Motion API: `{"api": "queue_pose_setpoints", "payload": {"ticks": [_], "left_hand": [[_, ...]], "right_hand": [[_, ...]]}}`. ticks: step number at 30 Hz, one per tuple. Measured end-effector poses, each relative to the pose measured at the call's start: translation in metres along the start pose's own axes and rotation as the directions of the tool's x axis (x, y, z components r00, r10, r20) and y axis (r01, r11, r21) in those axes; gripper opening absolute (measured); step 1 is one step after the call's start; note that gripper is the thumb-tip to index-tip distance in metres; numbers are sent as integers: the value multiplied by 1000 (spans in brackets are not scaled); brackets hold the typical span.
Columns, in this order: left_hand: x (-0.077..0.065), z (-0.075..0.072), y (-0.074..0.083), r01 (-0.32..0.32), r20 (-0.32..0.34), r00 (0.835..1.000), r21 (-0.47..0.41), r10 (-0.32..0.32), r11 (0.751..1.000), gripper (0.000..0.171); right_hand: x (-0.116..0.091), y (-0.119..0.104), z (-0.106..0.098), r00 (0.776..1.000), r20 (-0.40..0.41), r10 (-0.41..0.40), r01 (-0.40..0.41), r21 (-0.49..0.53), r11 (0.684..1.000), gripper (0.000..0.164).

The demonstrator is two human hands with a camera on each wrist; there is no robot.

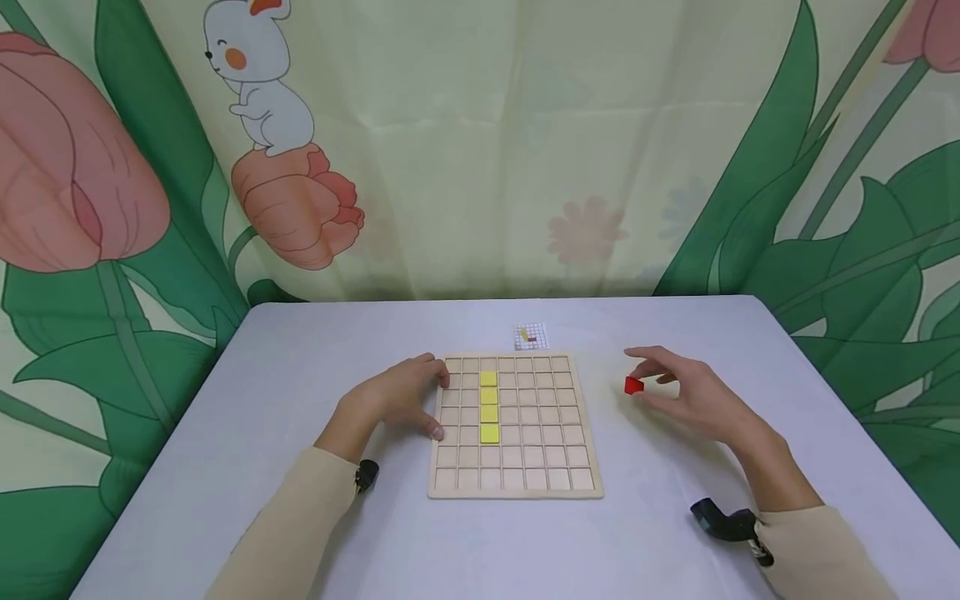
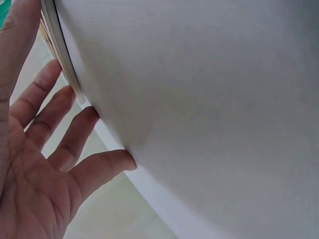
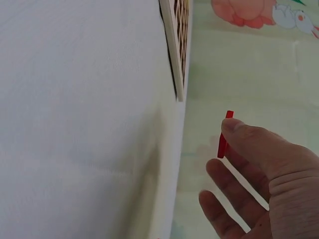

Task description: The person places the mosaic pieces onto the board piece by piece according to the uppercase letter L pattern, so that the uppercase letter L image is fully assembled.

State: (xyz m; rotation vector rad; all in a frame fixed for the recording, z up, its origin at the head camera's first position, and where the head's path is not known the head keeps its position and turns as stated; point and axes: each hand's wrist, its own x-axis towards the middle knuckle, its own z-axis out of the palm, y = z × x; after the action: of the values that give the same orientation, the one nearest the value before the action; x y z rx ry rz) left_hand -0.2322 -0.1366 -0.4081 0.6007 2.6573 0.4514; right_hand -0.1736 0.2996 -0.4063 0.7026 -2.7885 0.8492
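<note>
The white table (image 1: 517, 550) is topped by a flat wooden grid board (image 1: 537, 457), touched at left by the spread left hand (image 1: 401, 396). Square yellow tiles (image 1: 490, 413) are aligned near-to-far; rightward, a thin red tile (image 1: 633, 385) is pinched, tilted, by the right hand (image 1: 678, 392).

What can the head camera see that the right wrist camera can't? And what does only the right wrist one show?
Only the head view shows the left hand, four yellow tiles and a little card behind the board.

Only the right wrist view shows the red tile edge-on, like a thin strip.

Both show the right hand holding that tile, part of the board, and the rabbit picture.
</note>
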Motion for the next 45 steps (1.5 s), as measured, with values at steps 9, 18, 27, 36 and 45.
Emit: {"api": "queue_pose_setpoints", "payload": {"ticks": [9, 18, 27, 36, 45], "left_hand": [[1, 3, 3, -29, 4, 1000, -12, 29, 1000, 71], [0, 2, -1, -11, -11, 1000, -6, 11, 1000, 71], [1, 2, -1, -11, -14, 1000, -27, 11, 1000, 72], [-1, -1, -4, -13, -5, 1000, -20, 13, 1000, 72], [1, -1, -2, -16, 2, 1000, -11, 16, 1000, 73]], "right_hand": [[12, -13, 7, 999, 0, -52, 52, 38, 998, 62], [36, -31, 17, 997, 27, -67, 64, 113, 992, 58], [48, -46, 32, 996, 59, -72, 63, 140, 988, 54], [53, -63, 54, 990, 100, -99, 81, 175, 981, 53], [60, -80, 69, 981, 153, -121, 81, 244, 966, 54]]}}
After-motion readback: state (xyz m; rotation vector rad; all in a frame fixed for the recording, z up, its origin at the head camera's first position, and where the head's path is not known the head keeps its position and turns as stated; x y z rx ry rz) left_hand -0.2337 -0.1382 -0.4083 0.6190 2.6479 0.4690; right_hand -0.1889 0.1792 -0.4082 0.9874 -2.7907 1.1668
